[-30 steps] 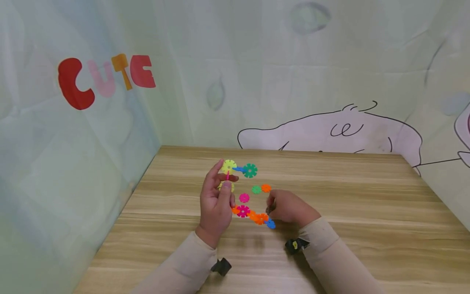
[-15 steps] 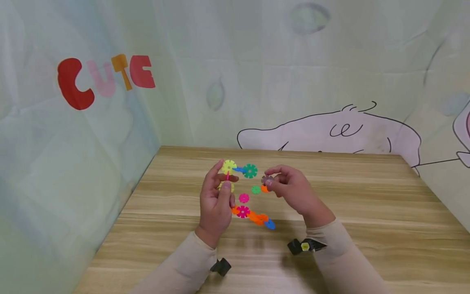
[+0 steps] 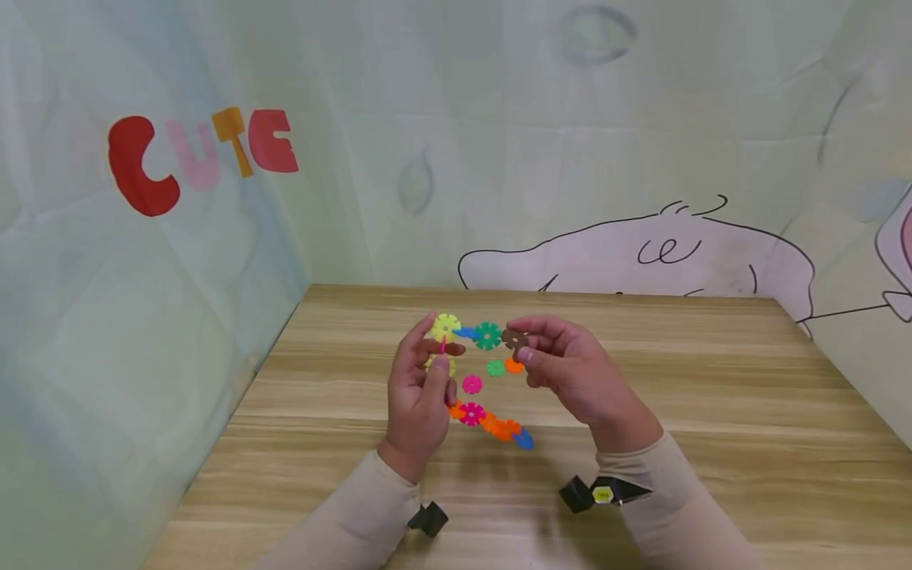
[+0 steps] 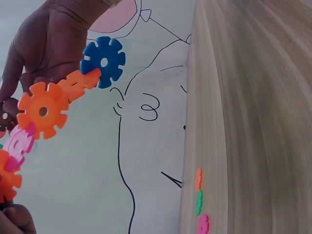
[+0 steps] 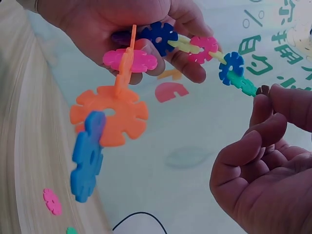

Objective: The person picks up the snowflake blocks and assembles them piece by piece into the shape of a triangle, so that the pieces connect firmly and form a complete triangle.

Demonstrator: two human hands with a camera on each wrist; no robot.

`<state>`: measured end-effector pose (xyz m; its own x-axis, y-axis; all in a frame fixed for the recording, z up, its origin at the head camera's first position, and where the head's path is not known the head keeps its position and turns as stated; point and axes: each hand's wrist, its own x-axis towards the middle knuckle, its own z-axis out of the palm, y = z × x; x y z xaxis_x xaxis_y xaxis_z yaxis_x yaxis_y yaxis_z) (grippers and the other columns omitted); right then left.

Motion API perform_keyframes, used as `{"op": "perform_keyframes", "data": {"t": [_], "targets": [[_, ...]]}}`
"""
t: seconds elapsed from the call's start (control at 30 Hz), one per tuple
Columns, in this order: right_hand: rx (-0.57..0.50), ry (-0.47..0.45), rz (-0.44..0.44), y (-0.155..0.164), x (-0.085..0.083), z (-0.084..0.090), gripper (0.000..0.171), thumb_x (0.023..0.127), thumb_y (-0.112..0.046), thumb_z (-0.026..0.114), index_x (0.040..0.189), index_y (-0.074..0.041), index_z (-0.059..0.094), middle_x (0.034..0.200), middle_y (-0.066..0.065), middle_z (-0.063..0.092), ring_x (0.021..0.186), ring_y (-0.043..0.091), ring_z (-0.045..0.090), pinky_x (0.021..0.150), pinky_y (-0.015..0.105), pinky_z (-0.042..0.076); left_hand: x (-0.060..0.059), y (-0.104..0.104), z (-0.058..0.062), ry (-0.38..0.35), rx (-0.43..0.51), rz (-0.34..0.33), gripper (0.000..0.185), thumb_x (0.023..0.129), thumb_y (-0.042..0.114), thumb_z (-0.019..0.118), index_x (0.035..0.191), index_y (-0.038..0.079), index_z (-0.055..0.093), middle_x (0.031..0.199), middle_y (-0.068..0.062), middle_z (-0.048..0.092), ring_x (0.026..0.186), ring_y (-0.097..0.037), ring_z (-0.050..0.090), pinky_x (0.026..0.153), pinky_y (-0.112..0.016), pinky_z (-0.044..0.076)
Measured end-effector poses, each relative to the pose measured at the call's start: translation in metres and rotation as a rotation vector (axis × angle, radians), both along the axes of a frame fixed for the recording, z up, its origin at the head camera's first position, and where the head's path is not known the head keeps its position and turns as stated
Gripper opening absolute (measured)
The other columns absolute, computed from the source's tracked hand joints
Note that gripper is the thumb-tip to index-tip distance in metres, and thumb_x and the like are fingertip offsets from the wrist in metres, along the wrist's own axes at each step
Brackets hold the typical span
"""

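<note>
A curvy chain of snowflake discs (image 3: pixel 470 372) in yellow, blue, green, pink and orange was held up over the counter (image 3: pixel 712 396) by the left hand (image 3: pixel 420 396), grip closed round it. A brown disc (image 3: pixel 514 340) was pinched by the right hand (image 3: pixel 570 376) at the chain's green end. Three loose discs (image 4: pixel 200 202) were left on the wood, near the cartoon-printed backdrop (image 3: pixel 641 245).

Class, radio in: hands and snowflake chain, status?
Left hand grips chain. Right hand pinches brown piece at green end disc. Nothing between.
</note>
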<state>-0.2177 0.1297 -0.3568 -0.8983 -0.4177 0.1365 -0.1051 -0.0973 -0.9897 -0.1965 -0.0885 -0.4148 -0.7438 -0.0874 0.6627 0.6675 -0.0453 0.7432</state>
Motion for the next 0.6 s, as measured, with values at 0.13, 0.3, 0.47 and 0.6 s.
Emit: {"op": "perform_keyframes", "data": {"t": [0.13, 0.3, 0.47, 0.6], "targets": [[0.015, 0.016, 0.031, 0.0007, 0.0004, 0.0001, 0.036, 0.104, 0.002, 0.058, 0.140, 0.011, 0.056, 0.101, 0.003, 0.064, 0.084, 0.013, 0.057, 0.070, 0.023, 0.052, -0.0007, -0.0006, -0.0009, 0.020, 0.013, -0.016, 0.049, 0.106, -0.006, 0.043, 0.154, 0.003, 0.044, 0.107, -0.018, 0.062, 0.050, -0.017, 0.049, 0.048, -0.020, 0.048], [0.048, 0.026, 0.067, 0.0028, 0.0007, 0.0005, 0.037, 0.106, -0.002, 0.058, 0.141, 0.007, 0.057, 0.104, 0.004, 0.065, 0.084, 0.016, 0.057, 0.074, 0.024, 0.054, -0.0008, -0.0004, -0.0015, 0.034, 0.026, -0.060, 0.047, 0.105, -0.008, 0.042, 0.152, 0.000, 0.044, 0.106, -0.008, 0.061, 0.057, -0.012, 0.055, 0.048, -0.019, 0.048], [0.053, 0.036, 0.078, 0.0045, 0.0020, 0.0006, 0.036, 0.106, -0.002, 0.057, 0.141, 0.009, 0.056, 0.108, 0.002, 0.066, 0.085, 0.017, 0.058, 0.082, 0.025, 0.056, -0.0005, -0.0013, -0.0023, 0.031, 0.019, -0.084, 0.051, 0.105, -0.008, 0.043, 0.153, 0.008, 0.048, 0.106, -0.005, 0.058, 0.073, -0.007, 0.063, 0.049, -0.019, 0.049], [0.083, 0.041, 0.063, 0.0048, 0.0014, -0.0005, 0.036, 0.107, -0.003, 0.057, 0.141, 0.008, 0.056, 0.108, 0.002, 0.066, 0.084, 0.016, 0.058, 0.086, 0.026, 0.057, 0.0001, -0.0013, -0.0016, 0.052, -0.002, -0.109, 0.057, 0.105, -0.008, 0.044, 0.154, 0.019, 0.050, 0.107, -0.008, 0.055, 0.078, -0.006, 0.064, 0.050, -0.019, 0.048]]}}
